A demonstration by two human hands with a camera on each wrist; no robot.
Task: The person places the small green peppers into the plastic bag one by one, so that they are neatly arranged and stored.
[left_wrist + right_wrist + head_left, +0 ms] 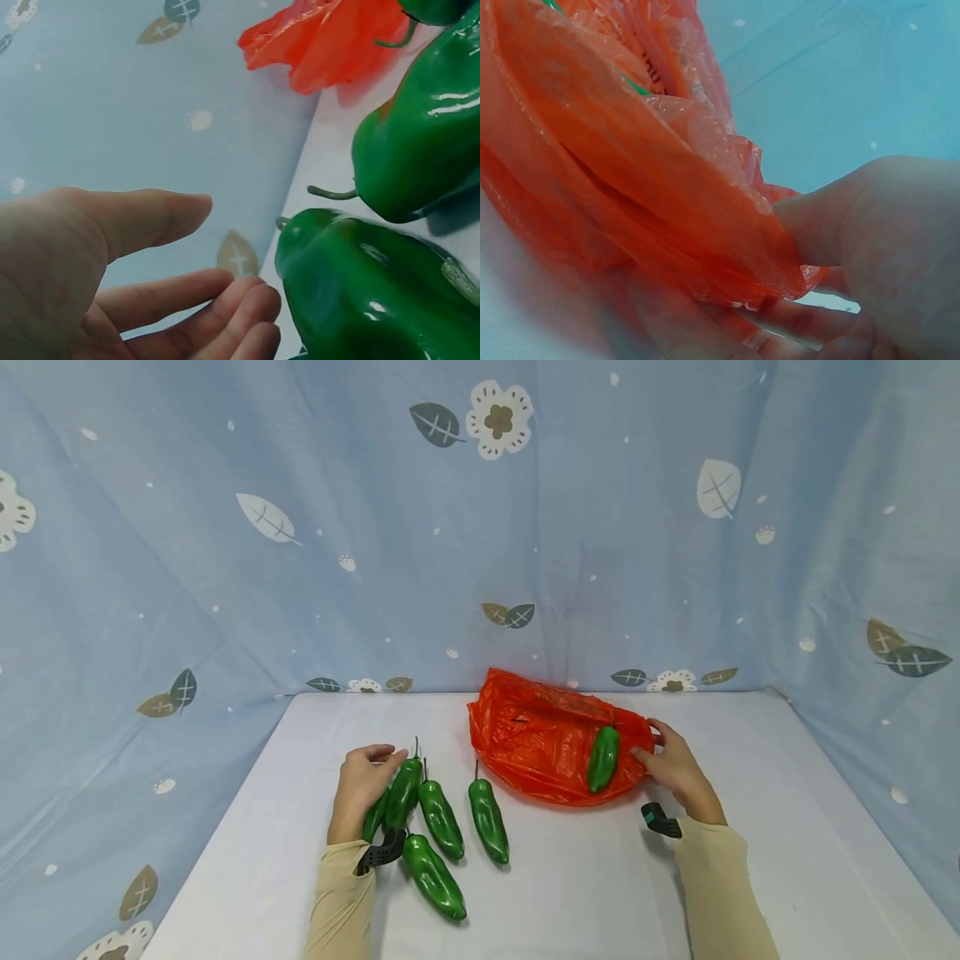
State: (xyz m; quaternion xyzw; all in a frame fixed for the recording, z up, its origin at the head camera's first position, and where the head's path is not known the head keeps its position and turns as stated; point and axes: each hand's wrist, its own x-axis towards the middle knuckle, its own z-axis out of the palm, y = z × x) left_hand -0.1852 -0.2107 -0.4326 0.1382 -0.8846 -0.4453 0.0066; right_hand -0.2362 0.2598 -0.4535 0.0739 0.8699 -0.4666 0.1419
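Several glossy green peppers with thin stems lie on the white table, left of the middle. My left hand (362,787) is beside the leftmost peppers (403,793). In the left wrist view its thumb stands apart from the loosely bent fingers (202,319), with nothing between them. The fingertips are close to one pepper (360,277); whether they touch it I cannot tell. My right hand (678,770) pinches the right edge of a crumpled red plastic bag (536,752), thumb above and fingers beneath. One pepper (603,760) lies at the bag's right part.
More peppers lie between the left hand and the bag: one (489,821) just below the bag, one (441,820) beside it, one (435,877) nearer the front. A blue patterned cloth (420,527) hangs behind and around the white table (585,893).
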